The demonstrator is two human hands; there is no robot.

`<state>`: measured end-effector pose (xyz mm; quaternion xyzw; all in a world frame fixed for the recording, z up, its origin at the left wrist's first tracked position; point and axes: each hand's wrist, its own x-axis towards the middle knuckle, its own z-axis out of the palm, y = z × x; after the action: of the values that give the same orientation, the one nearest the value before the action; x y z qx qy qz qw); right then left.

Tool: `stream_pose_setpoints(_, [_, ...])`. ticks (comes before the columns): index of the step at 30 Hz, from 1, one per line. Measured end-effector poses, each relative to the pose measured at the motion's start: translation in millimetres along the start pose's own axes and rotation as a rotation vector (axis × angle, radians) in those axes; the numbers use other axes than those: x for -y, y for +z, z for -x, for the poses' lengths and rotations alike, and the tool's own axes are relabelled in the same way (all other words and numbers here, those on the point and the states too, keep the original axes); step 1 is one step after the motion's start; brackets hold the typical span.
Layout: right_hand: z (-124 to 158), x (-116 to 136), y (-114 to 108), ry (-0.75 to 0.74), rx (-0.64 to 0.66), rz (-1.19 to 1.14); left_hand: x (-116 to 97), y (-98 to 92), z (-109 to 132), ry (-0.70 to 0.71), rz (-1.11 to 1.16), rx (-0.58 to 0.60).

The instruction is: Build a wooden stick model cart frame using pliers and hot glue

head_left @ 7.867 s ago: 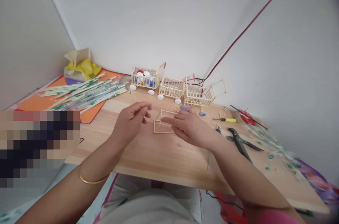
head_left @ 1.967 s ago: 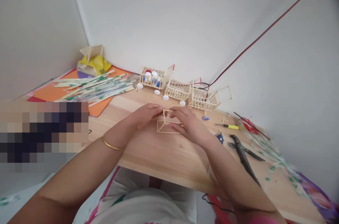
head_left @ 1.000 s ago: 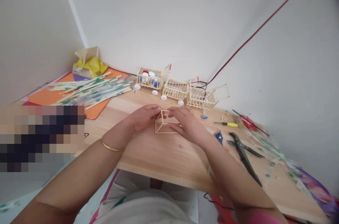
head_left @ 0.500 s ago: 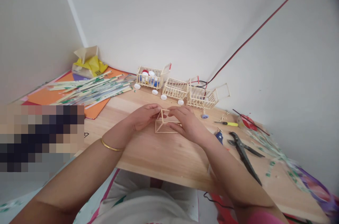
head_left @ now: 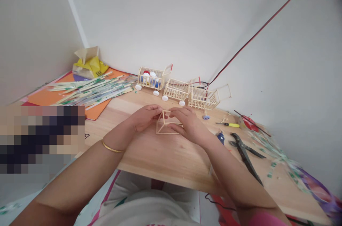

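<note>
Thumb and fingers of the left hand point(head_left: 144, 119) come nearly together, pinching the upper left corner of a small, box-like frame of pale wooden sticks point(head_left: 165, 124). The right hand point(head_left: 189, 126) arches over the frame's right side, its thumb spread from its fingers; whether they grip it cannot be told. The frame rests on a light wood-grain table point(head_left: 160, 162), between the 2 hands. Behind it stand 3 pale stick carts point(head_left: 176, 90). To the right lie a yellow-handled screwdriver point(head_left: 233, 125) and black metal pliers point(head_left: 243, 149); to the left, green-marked pale strips point(head_left: 93, 90) cover part of an orange sheet point(head_left: 98, 111).
</note>
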<state>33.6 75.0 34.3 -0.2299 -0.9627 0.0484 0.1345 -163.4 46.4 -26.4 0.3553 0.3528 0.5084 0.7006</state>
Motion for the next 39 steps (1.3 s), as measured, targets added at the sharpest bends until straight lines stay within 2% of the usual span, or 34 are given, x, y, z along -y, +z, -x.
stream_pose_setpoints(39, [-1.1,2.9,-3.4,-0.011,0.027,0.070,-5.8,1.8,3.1,0.024,-0.073,-0.031])
